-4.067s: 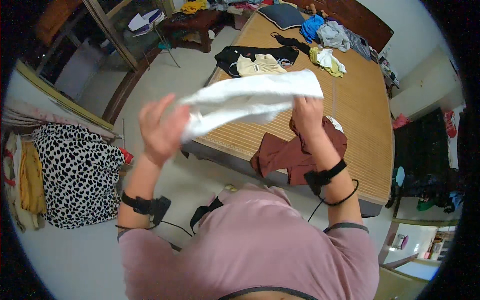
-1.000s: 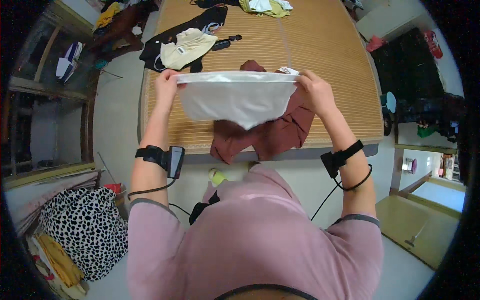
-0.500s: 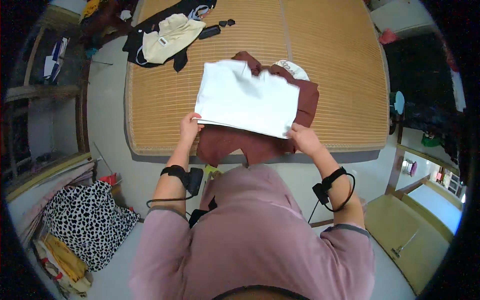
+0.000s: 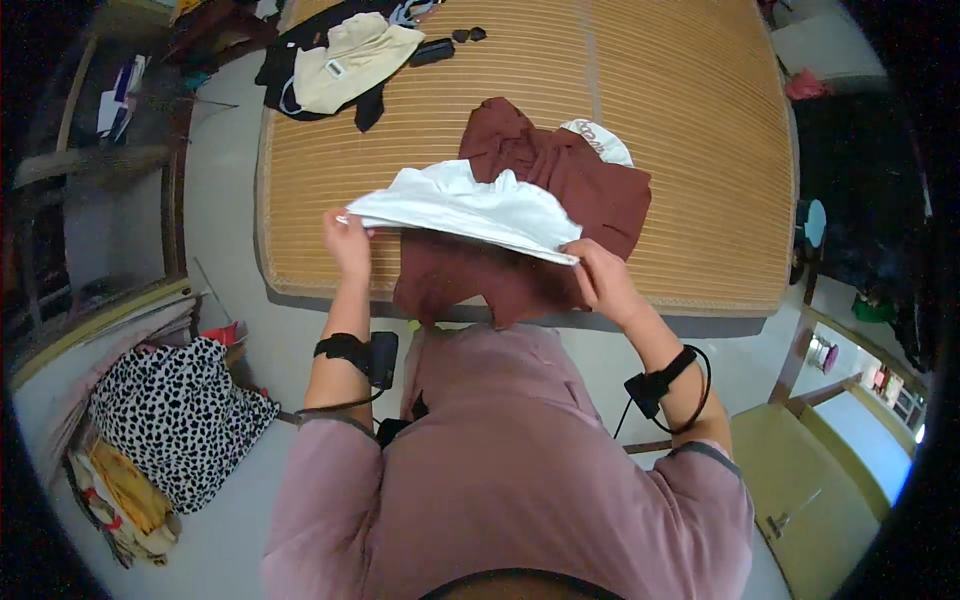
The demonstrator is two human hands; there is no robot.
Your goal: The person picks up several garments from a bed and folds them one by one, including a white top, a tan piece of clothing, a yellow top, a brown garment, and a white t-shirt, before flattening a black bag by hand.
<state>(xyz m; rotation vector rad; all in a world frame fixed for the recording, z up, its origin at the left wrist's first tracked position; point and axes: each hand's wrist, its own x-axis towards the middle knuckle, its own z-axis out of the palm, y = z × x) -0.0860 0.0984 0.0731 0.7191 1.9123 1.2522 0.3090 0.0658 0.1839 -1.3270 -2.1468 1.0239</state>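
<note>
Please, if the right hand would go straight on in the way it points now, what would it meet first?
The right hand would probably meet the white cloth in its own fingers first, then the maroon garment beyond; the height between these two is unclear.

A wide bed (image 4: 690,325) filled the middle of the room, and a tan mat (image 4: 700,150) with thin stripes lay over it. The floor (image 4: 225,180) was pale and smooth. On the left was a dark window (image 4: 110,230). A brown piece of furniture (image 4: 220,35) (only a bit of it showed) stood at the top left. At the bottom right was a yellowish door (image 4: 820,495), just beside a doorway (image 4: 855,440) with bright light in it.
</note>
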